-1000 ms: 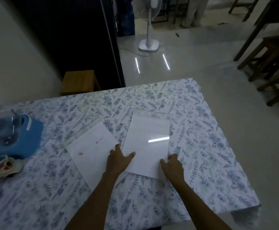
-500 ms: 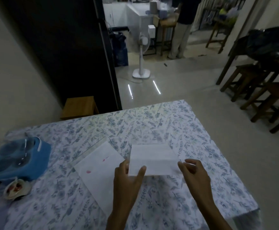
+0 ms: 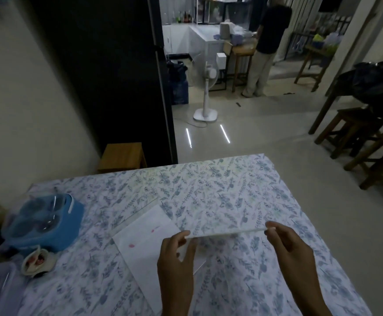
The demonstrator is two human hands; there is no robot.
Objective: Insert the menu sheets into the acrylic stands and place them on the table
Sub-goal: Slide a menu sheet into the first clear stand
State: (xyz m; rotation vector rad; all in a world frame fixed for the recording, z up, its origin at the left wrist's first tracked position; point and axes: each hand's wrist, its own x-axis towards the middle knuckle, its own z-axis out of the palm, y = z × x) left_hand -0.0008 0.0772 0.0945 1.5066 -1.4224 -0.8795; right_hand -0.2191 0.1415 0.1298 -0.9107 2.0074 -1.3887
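I hold an acrylic stand with a white sheet in it (image 3: pixel 227 233) above the floral table (image 3: pixel 220 185), lifted so I see it almost edge-on as a thin pale line. My left hand (image 3: pixel 176 254) pinches its left end and my right hand (image 3: pixel 286 242) pinches its right end. A second white menu sheet (image 3: pixel 144 236) with small pink marks lies flat on the table to the left, partly under my left hand, resting on a clear acrylic panel whose edge shows at its far side.
A blue lidded container (image 3: pixel 42 222) and a small dish (image 3: pixel 37 261) sit at the table's left. A wooden stool (image 3: pixel 122 156) stands behind the table by a dark partition. Beyond are a floor fan (image 3: pixel 205 92), a standing person (image 3: pixel 263 46) and dark stools (image 3: pixel 363 133) at right.
The stand with its sheet lay flat on the table a second ago; both hands have lifted it and tilted it up until it shows edge-on. My view has tilted up toward the room.
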